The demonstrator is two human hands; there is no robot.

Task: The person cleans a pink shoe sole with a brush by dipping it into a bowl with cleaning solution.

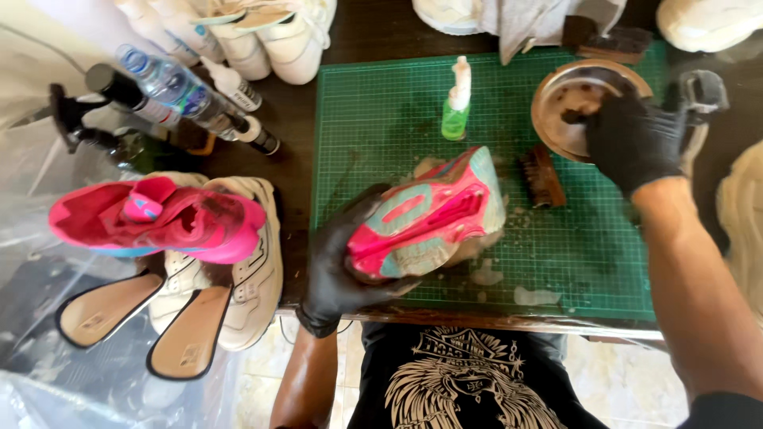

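My left hand [338, 266], in a black glove, grips a pink sneaker [429, 214] turned sole up, its pink and pale blue sole wet with foam, over the green cutting mat [381, 119]. My right hand [632, 139], also gloved in black, reaches into a round metal bowl [568, 87] at the mat's far right corner; its fingers curl around something dark that I cannot make out. A small wooden brush [543, 176] lies on the mat between the shoe and the bowl.
A green spray bottle [456, 107] stands on the mat. Left of it lie the matching pink sneaker [155, 218] on white sneakers [254, 270], two flat sandals [151, 318], and several bottles [171, 87]. More white shoes [278, 36] and a cloth [528, 20] sit at the back.
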